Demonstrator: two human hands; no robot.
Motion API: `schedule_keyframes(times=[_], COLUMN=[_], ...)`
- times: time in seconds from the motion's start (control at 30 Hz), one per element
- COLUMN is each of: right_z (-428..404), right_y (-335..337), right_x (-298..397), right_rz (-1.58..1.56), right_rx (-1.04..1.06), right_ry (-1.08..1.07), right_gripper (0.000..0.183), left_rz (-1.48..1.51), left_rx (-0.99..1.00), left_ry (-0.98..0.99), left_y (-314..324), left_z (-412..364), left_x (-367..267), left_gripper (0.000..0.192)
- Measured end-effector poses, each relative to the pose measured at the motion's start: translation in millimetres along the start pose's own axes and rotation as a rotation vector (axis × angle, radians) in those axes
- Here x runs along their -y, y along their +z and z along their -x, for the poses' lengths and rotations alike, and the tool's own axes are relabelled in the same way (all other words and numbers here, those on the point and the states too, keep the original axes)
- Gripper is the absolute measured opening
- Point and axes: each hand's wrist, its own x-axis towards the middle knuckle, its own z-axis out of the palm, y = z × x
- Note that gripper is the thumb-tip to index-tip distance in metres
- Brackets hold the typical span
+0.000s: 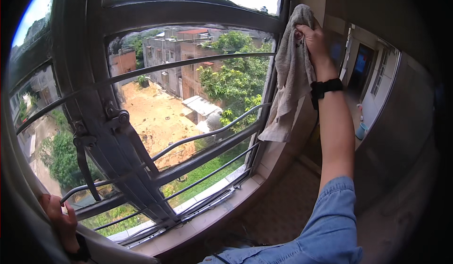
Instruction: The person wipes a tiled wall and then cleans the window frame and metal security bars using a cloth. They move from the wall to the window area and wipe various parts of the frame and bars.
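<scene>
My right hand grips a grey terry towel by its upper part, against the right side of the window frame. The towel hangs in folds below my fist and bears a small red mark and dark writing. At the lower left, my left hand has its fingers curled around the end of a bent metal window bar, beside a pale curtain. Part of that hand is in shadow. Both wrists wear black bands.
Metal hinged stays stick out from the dark central post. Horizontal bars cross the opening. Below runs a tiled sill with a metal stay lying along it. A doorway and a blue bucket show at the right.
</scene>
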Motion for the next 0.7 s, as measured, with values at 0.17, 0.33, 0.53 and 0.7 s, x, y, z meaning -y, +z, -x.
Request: schedule_keyframes(times=[0.17,0.33,0.53,0.7], right_z=[-39,-10,5,60], right_y=[71,169,255,321], right_x=[31,84,121,200], right_rz=[0.3,0.875,0.672,0.741], right_rx=[0.045,-0.021,-0.025,0.092], right_ry=[-0.275,-0.603,-1.03,-0.581], right_gripper=[0.028,0.046,0.039,0.045], left_rz=[0.119,0.175,-0.137,-0.378], left_rx=[0.039,0.09,0.184,-0.001], left_ry=[-0.008,0.043,0.094,-0.096], left_y=[-1,-1,-46,-127], left_z=[1,2,16,15], left_x=[-4,-1,6,56], left_gripper=[0.014,0.015,0.055,0.075])
